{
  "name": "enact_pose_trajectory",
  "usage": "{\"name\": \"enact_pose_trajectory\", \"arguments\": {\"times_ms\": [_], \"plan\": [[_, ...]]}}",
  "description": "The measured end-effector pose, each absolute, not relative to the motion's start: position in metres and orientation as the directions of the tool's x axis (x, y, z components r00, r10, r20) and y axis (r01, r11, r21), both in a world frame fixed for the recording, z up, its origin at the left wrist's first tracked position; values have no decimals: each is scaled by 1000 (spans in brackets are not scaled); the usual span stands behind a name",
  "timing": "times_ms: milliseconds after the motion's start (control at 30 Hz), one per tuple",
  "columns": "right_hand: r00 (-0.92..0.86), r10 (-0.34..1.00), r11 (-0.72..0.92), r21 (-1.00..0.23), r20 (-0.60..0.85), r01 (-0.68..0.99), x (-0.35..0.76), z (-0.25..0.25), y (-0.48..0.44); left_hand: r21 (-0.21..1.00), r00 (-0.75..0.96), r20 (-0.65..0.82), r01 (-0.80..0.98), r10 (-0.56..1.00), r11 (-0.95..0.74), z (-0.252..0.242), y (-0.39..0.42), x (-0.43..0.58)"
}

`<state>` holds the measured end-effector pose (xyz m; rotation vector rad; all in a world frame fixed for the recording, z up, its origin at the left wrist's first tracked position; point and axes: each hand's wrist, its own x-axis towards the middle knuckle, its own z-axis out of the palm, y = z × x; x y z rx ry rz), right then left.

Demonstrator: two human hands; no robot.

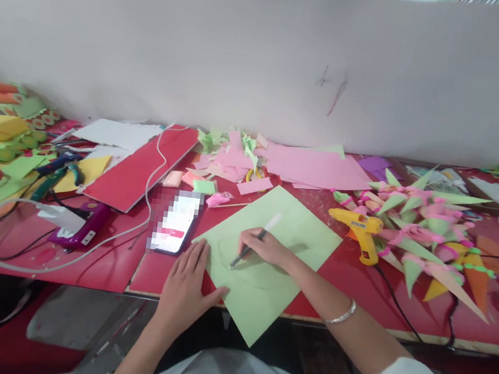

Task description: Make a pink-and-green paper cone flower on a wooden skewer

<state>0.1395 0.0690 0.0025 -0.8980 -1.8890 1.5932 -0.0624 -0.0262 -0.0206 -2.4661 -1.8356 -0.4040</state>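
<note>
A square sheet of light green paper [290,223] lies turned cornerwise, its near corner hanging past the table edge. My right hand [264,247] is closed round a dark pen [261,235] with a pale end, its tip on the sheet. Faint curved lines show on the paper around the tip. My left hand [191,277] lies flat at the sheet's left edge, fingers stretched out and thumb on the paper. Just beyond those fingers is a phone [179,221] with a lit, blurred screen.
A yellow glue gun [361,231] lies right of the sheet, beside a heap of pink and green paper pieces [428,229]. Pink paper [316,166] and scraps lie behind. Leftward are a red board [142,167], a purple power strip [83,227], a white cable [103,247] and pliers [52,179].
</note>
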Motion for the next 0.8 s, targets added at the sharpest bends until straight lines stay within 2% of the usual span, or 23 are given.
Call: {"name": "enact_pose_trajectory", "arguments": {"times_ms": [233, 800], "plan": [[-721, 690, 106, -978, -56, 177, 143, 4, 70, 120, 265, 235, 947, 935, -298, -21, -26, -62], [-736, 674, 146, -963, -70, 225, 154, 14, 66, 101, 269, 205, 951, 941, -294, -19, -26, -61]]}}
